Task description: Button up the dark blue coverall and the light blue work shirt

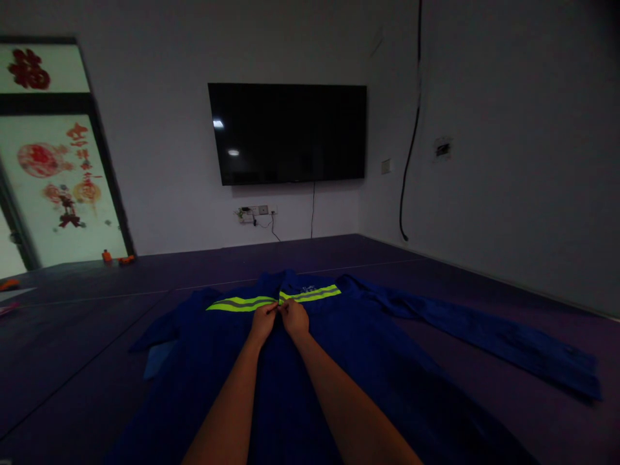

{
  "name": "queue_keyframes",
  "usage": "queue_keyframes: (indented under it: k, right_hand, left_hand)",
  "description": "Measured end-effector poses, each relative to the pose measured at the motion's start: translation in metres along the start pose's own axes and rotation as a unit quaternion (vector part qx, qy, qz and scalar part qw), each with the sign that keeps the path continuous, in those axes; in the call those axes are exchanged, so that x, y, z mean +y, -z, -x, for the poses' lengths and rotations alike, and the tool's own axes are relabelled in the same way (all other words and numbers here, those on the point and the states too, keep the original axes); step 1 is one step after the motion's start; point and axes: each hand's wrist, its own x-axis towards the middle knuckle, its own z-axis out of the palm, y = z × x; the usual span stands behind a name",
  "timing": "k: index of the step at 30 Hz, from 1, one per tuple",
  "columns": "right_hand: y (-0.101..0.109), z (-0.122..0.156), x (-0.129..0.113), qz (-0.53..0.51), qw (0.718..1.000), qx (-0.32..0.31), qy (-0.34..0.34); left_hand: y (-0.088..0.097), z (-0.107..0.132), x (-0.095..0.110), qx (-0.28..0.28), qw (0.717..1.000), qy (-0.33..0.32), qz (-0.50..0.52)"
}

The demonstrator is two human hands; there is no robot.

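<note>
A blue work jacket (349, 349) with a yellow and grey reflective stripe (314, 295) across its chest lies spread on the floor. Its collar points away from me, and one long sleeve stretches out to the right. At the middle of the chest, where the stripe is split, my left hand (264, 321) and my right hand (295, 318) meet on the front edges. The fingertips of both are pinched together on the jacket's front. Whatever small fastening lies between them is hidden.
The purple floor (194, 271) runs to the walls. A television (290, 132) hangs ahead, above wall sockets (256, 212). A black cable (411, 155) dangles at right. Small orange objects (116, 258) lie by the glass door (62, 187) at left.
</note>
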Motion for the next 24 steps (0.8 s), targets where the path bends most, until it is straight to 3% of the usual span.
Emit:
queue_keyframes:
  k: [10, 17, 24]
  right_hand:
    - [-0.0006, -0.0017, 0.0024, -0.008, 1.000, 0.000, 0.003]
    - [-0.0014, -0.0025, 0.0029, 0.010, 1.000, 0.022, 0.008]
    - [-0.0012, -0.0029, 0.0016, 0.011, 1.000, 0.013, 0.010]
  left_hand:
    - [0.0012, -0.0009, -0.0023, -0.005, 1.000, 0.014, 0.017]
    - [-0.0010, 0.0002, -0.0012, -0.040, 0.999, 0.020, 0.014]
    - [-0.0022, -0.0005, -0.0019, 0.006, 1.000, 0.015, 0.022]
